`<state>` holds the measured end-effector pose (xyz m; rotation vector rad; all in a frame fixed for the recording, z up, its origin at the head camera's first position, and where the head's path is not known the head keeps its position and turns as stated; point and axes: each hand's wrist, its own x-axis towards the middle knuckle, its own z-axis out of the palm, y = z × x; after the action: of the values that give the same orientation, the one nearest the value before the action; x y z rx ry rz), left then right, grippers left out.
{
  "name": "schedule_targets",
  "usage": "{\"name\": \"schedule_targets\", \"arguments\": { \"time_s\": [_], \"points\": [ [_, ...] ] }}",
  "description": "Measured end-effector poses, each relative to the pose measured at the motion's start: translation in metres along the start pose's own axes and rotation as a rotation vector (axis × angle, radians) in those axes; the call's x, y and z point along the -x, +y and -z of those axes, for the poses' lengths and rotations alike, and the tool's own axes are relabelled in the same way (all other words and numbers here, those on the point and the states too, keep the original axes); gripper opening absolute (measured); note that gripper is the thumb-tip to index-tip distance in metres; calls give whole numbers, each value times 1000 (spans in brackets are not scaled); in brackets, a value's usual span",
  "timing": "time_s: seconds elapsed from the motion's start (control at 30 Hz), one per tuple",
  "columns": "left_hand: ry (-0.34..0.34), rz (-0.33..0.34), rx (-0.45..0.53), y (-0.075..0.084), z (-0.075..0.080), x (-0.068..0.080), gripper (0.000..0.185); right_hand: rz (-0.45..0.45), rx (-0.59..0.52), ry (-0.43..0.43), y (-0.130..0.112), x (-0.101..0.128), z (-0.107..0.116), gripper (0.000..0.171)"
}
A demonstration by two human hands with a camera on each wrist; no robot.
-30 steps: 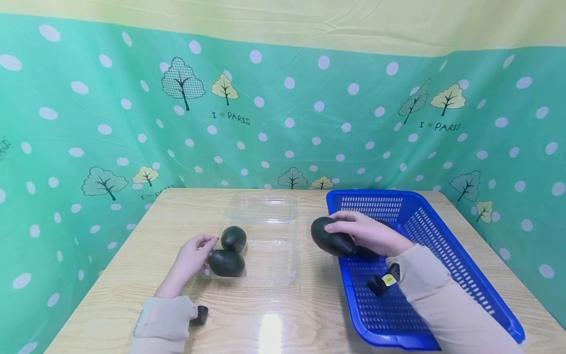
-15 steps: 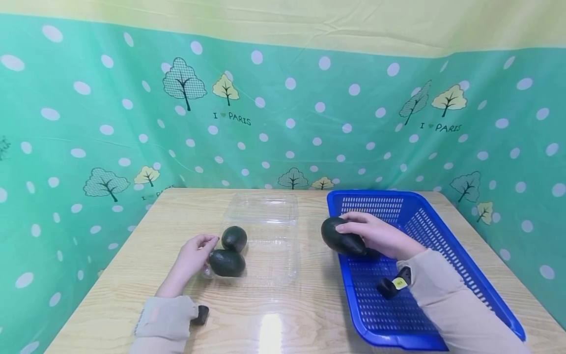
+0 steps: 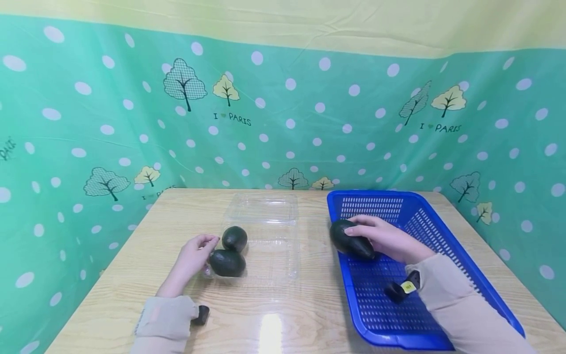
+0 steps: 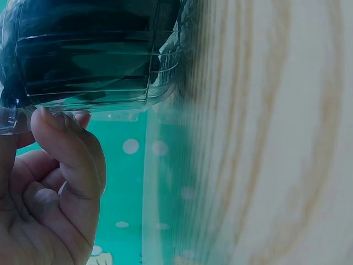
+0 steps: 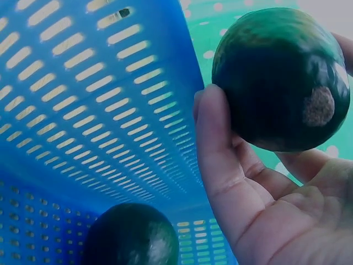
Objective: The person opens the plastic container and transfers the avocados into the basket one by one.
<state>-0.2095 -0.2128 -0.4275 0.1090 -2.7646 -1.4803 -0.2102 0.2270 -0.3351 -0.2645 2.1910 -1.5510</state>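
My right hand (image 3: 391,238) grips a dark green avocado (image 3: 346,240) over the left rim of the blue plastic basket (image 3: 352,309). The right wrist view shows the fruit's round end with a brown scar, held between thumb and fingers. Below it, another avocado (image 5: 132,237) lies in the basket. My left hand (image 3: 193,255) pinches the left edge of a clear plastic clamshell container (image 3: 294,268). Two avocados sit at that container's left side, a rear avocado (image 3: 235,239) and a front avocado (image 3: 227,263), touching each other. The container's bottom shows close up in the left wrist view.
The clamshell's clear lid (image 3: 263,209) lies folded back on the wooden table (image 3: 318,314). A green dotted curtain (image 3: 283,128) hangs behind and at both sides. Black wrist devices, such as the right wrist camera (image 3: 395,292), stick out from the sleeves.
My right hand has moved rightward with the avocado, from left of the basket's rim to over it. My left hand and the container have stayed put.
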Motion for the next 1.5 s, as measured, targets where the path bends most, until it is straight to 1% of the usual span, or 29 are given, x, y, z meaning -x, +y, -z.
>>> {"name": "schedule_targets", "arguments": {
  "time_s": [0.2,0.4,0.5,0.7,0.93,1.13,1.3,1.4,1.5],
  "points": [
    [3,0,16,1,0,0,40,-27,3,20,8,5,5,57],
    [3,-2,20,0,0,0,40,-12,0,16,15,8,11,47],
    [3,1,24,0,0,0,40,-15,9,4,18,10,13,47],
    [4,6,33,0,0,0,40,-41,24,-18,25,12,16,53],
    [5,3,27,0,-1,0,40,-91,42,-2,33,13,17,66],
    [6,0,28,-1,-1,-1,40,-118,69,-7,38,15,17,65],
    [8,4,25,0,0,-1,40,-153,112,-2,43,15,17,69],
    [7,5,12,1,0,-1,40,-164,135,-1,47,14,17,73],
    [4,4,-2,1,1,-1,41,-164,154,-2,51,12,17,72]
  ]
}}
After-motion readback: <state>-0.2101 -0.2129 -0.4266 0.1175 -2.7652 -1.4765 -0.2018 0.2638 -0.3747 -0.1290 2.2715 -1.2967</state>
